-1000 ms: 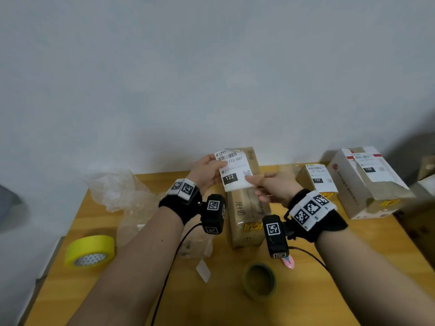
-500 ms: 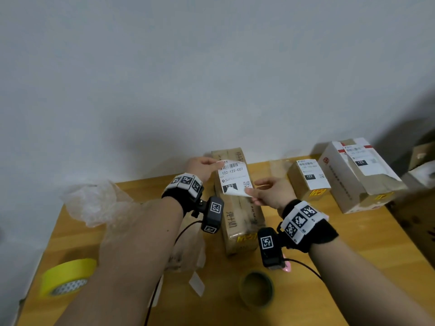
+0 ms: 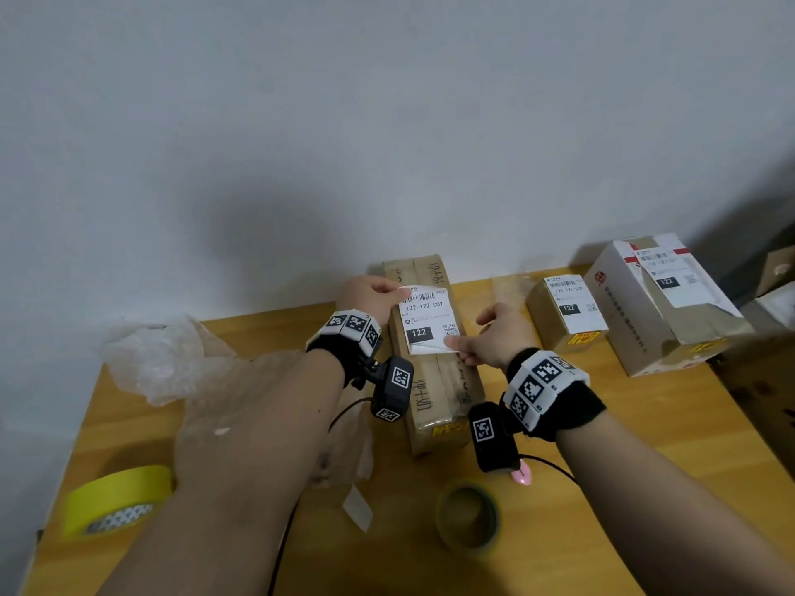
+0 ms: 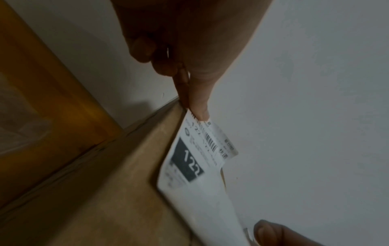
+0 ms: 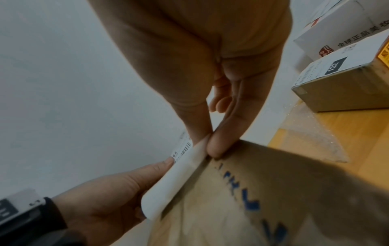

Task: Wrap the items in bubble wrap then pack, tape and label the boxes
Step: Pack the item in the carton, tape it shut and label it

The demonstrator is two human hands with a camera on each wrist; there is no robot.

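A white shipping label [image 3: 428, 320] printed "122" hangs just over the top of a long taped brown box [image 3: 443, 397] lying on the wooden table [image 3: 671, 428]. My left hand [image 3: 372, 296] pinches the label's far left corner [image 4: 197, 116] between thumb and finger. My right hand [image 3: 494, 337] pinches its near right corner [image 5: 207, 146], which curls upward. In the left wrist view the label [image 4: 200, 166] tilts above the box top [image 4: 118, 191]. The right wrist view shows the box [image 5: 263, 199] under the label [image 5: 174, 179], with blue writing on it.
Two labelled boxes, a small brown one [image 3: 563, 320] and a larger white one [image 3: 662, 307], stand at the right. Crumpled bubble wrap [image 3: 172, 359] lies at the left. A yellow tape roll [image 3: 116, 501], a brown tape roll [image 3: 469, 516] and a paper scrap [image 3: 357, 507] lie near me.
Both hands have lowered the label from in front of the box down close to its top. The view has tipped upward and shifted left.
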